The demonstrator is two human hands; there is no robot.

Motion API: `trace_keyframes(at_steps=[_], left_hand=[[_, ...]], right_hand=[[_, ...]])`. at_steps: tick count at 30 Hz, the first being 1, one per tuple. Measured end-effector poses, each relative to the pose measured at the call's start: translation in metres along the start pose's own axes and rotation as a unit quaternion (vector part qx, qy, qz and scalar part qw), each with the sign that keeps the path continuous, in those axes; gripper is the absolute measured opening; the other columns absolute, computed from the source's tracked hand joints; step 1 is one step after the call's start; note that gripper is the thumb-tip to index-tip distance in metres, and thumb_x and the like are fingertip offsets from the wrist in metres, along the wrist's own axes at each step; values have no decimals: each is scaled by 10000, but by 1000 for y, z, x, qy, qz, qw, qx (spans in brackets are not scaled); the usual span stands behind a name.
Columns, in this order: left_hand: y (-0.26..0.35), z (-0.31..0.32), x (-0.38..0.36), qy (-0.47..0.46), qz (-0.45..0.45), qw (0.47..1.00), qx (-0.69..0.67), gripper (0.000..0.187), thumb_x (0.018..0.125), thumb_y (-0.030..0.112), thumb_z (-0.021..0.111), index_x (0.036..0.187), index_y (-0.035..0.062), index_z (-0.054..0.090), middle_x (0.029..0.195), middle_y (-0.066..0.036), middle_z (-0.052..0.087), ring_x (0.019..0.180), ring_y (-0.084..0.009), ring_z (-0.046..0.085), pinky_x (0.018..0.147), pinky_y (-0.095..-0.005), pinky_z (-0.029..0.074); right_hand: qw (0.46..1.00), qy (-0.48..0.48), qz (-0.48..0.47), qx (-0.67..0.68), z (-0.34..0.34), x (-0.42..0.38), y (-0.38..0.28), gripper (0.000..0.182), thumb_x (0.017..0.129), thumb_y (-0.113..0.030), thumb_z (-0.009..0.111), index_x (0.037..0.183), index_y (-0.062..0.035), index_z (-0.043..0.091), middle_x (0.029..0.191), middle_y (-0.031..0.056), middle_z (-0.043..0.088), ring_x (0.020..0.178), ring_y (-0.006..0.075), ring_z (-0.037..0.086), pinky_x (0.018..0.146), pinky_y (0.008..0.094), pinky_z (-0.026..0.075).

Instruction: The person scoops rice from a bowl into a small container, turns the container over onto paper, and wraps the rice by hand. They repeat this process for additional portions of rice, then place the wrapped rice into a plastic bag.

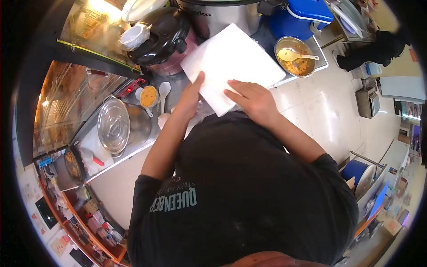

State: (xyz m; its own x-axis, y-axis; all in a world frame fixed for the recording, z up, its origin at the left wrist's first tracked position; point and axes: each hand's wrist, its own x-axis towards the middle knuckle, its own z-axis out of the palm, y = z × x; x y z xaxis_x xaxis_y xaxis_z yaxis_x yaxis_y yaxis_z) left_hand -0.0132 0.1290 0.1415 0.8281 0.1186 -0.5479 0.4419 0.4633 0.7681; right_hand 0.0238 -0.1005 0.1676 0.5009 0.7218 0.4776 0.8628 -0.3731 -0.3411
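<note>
A white flat box or sheet [231, 62] lies tilted over the steel counter in front of me. My left hand [192, 95] grips its near left edge, thumb on top. My right hand [252, 99] rests flat on its near corner, fingers spread over the white surface. What lies under the white piece is hidden.
A black-lidded pink rice cooker [164, 38] and a large steel pot [222, 15] stand behind. To the right is a steel bowl of yellow rice with a spoon [296, 55]. At the left are a lidded pot [116, 124], a small cup of orange sauce [148, 96] and a white spoon [163, 91]. Another person [378, 46] stands far right.
</note>
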Motion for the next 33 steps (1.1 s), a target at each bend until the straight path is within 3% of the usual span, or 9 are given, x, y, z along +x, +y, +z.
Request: trace_keyframes(at_steps=[5,11,13,14,17,20,23,26,33], left_hand=[[-23,-6,18,-27,42,998,-33,453,926,225,707,1257,-54,575,1124,-156,687,1005,-245,692,882,-376,562],[-18,-10,17,-33,59,997,-38,410,980,261,631,1259,-35,583,1136,-148,687,1081,-242,671,892,-370,567],[4,-5,10,-173,125,975,-66,519,1021,393,575,1310,-39,567,1182,-168,692,1107,-232,660,929,-366,549],[19,5,9,-228,201,953,-15,624,1038,485,514,1370,-42,540,1237,-183,686,1117,-203,651,963,-352,521],[27,-4,6,-124,278,943,137,588,1053,477,489,1357,-18,580,1160,-144,732,1049,-130,640,903,-282,492],[15,-17,-3,-91,245,944,199,535,1073,432,452,1318,-22,594,1126,-146,729,951,-109,660,796,-240,522],[15,-26,-28,-17,165,965,201,483,1063,423,485,1245,4,643,991,-106,749,925,-111,640,841,-258,470],[18,-39,-46,-2,254,952,169,458,1062,409,489,1194,3,656,933,-97,732,859,-113,620,827,-252,456],[16,-100,-76,114,317,935,108,392,1068,368,490,976,19,641,834,-30,591,786,-111,517,748,-246,382]], right_hand=[[1000,-20,-8,3,1,-11,3,334,904,-152,553,1204,-98,689,1330,166,642,1214,292,639,986,412,516],[989,75,81,99,7,-25,15,379,843,17,591,1185,-105,702,1289,174,669,1160,310,672,943,354,546],[940,178,195,218,1,-23,18,396,866,148,482,1167,-10,684,1215,154,708,1126,275,688,943,328,533],[867,181,372,277,-1,-28,16,304,970,83,466,1212,31,641,1137,143,718,1039,213,694,948,313,518],[635,398,424,508,22,-34,43,374,1006,31,478,1380,22,475,1218,132,643,1062,182,651,911,326,534],[521,378,561,520,81,-81,72,406,1010,26,460,1411,-20,424,1291,126,587,1107,197,619,920,332,523],[428,340,646,533,123,-106,81,434,1015,-3,436,1439,-76,377,1337,135,529,1129,206,576,878,317,486],[395,353,625,573,125,-98,75,403,1017,4,442,1416,-38,403,1361,136,533,1194,280,584,1004,413,527],[395,272,606,635,138,-97,88,365,1042,-47,419,1399,-22,349,1362,174,496,1194,293,577,1000,485,524]])
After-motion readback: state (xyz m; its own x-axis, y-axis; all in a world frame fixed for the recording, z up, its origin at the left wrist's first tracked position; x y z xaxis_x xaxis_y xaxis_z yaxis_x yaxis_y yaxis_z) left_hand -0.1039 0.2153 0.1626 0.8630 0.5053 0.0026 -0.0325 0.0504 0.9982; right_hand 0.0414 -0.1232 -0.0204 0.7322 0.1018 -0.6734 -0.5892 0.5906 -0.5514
